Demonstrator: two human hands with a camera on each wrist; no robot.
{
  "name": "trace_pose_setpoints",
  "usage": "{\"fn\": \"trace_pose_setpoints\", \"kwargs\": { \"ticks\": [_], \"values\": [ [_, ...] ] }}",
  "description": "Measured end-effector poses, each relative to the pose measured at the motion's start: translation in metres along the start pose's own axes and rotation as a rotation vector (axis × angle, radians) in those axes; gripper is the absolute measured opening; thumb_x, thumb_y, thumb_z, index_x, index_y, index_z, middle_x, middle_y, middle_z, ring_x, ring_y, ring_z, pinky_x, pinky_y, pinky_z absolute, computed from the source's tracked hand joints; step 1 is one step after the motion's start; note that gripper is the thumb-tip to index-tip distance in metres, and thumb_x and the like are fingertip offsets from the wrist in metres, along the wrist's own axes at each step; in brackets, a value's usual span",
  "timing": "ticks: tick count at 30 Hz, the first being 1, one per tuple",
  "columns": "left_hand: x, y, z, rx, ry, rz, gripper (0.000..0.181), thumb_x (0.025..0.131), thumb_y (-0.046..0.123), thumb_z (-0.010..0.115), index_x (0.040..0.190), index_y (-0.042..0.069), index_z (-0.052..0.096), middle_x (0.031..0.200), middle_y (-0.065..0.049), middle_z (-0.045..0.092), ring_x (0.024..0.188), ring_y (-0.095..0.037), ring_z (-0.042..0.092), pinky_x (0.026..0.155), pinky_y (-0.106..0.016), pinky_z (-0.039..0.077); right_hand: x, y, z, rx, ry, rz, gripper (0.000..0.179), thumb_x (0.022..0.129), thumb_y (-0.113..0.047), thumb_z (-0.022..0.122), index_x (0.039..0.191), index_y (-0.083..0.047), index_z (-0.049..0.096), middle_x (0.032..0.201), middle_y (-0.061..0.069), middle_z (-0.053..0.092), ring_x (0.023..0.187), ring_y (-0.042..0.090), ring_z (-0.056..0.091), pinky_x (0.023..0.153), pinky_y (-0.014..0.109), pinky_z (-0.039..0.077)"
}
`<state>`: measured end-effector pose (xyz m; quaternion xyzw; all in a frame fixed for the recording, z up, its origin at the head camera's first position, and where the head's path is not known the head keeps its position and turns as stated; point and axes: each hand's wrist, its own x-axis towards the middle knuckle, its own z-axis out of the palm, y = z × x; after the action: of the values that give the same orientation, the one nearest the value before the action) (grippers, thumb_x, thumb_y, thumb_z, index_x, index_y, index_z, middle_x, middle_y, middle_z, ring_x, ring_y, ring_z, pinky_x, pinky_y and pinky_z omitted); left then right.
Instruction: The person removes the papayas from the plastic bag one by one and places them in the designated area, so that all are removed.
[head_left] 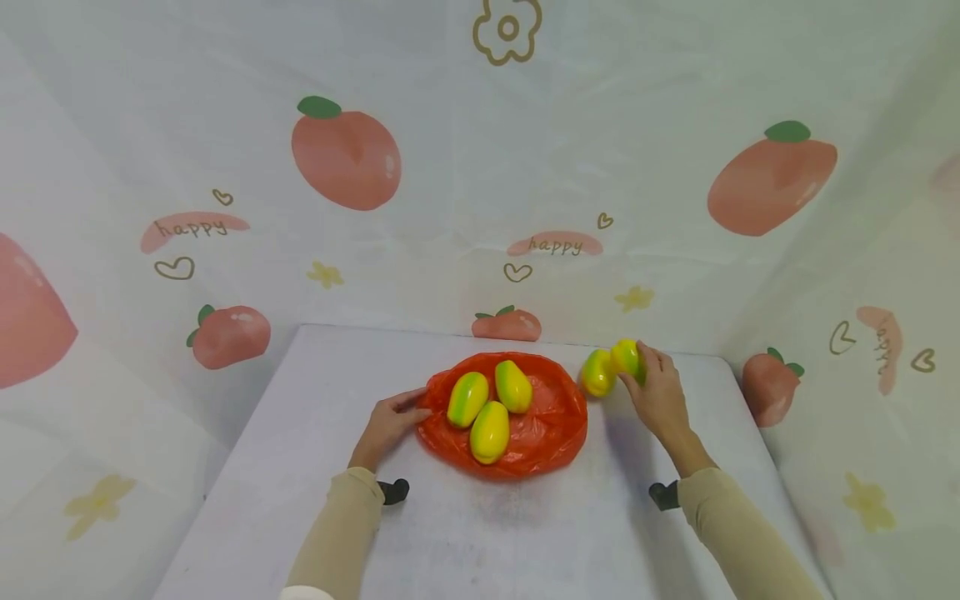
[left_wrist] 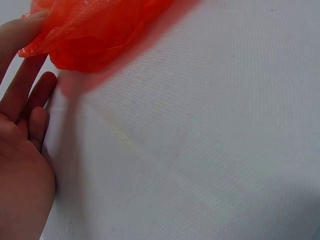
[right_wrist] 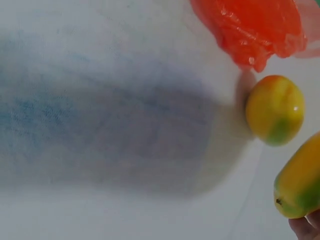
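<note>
A red plastic bag (head_left: pixel 553 412) lies spread on the table with three yellow-green papayas (head_left: pixel 490 433) on it. My left hand (head_left: pixel 388 425) pinches the bag's left edge; in the left wrist view the thumb is on top of the red film (left_wrist: pixel 100 37) and a finger passes beneath. At the right, my right hand (head_left: pixel 660 402) holds another papaya (head_left: pixel 626 357), thumb on one side and fingers on the other. Just left of it, one more papaya (head_left: pixel 598 373) rests on the table beside the bag. In the right wrist view only fingertips show under the held papaya (right_wrist: pixel 303 180).
The white table (head_left: pixel 300 467) runs back to a pale curtain (head_left: pixel 450 167) printed with peaches and the word happy. This curtain also stands along the left and right sides. A dark wrist mount (head_left: pixel 393 492) sticks out from the left sleeve, and a second mount (head_left: pixel 663 496) from the right.
</note>
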<state>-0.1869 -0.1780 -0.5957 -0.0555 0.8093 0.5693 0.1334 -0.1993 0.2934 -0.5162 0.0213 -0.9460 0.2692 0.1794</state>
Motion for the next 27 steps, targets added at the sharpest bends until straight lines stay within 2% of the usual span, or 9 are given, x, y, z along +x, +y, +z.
{"fn": "trace_pose_setpoints", "kwargs": {
  "ticks": [10,19,27],
  "values": [
    [0.0,-0.002,0.0,0.002,0.008,0.007,0.052,0.09,0.04,0.076,0.14,0.03,0.063,0.151,-0.002,0.058,0.148,-0.029,0.045,0.122,-0.053,0.038,-0.003,0.018,0.003,-0.032,-0.057,0.061,0.064,0.096,-0.016,0.07,0.15,0.002,0.042,0.14,0.037,0.047,0.119,0.059,0.051,0.099,0.071,0.046],
    [0.001,0.0,0.001,0.01,0.015,0.006,0.051,0.092,0.039,0.075,0.141,0.031,0.062,0.151,-0.002,0.057,0.148,-0.029,0.044,0.121,-0.053,0.039,-0.004,0.028,0.007,-0.048,-0.098,0.132,0.062,0.097,-0.017,0.067,0.15,0.002,0.041,0.139,0.039,0.045,0.117,0.062,0.051,0.096,0.073,0.046],
    [-0.001,-0.002,0.001,-0.007,0.018,0.034,0.05,0.091,0.038,0.076,0.139,0.029,0.064,0.148,-0.002,0.06,0.146,-0.027,0.047,0.121,-0.051,0.04,-0.003,0.035,0.016,-0.064,-0.206,0.238,0.064,0.102,-0.02,0.061,0.156,-0.002,0.033,0.149,0.037,0.038,0.129,0.059,0.045,0.108,0.071,0.041]
  ]
}}
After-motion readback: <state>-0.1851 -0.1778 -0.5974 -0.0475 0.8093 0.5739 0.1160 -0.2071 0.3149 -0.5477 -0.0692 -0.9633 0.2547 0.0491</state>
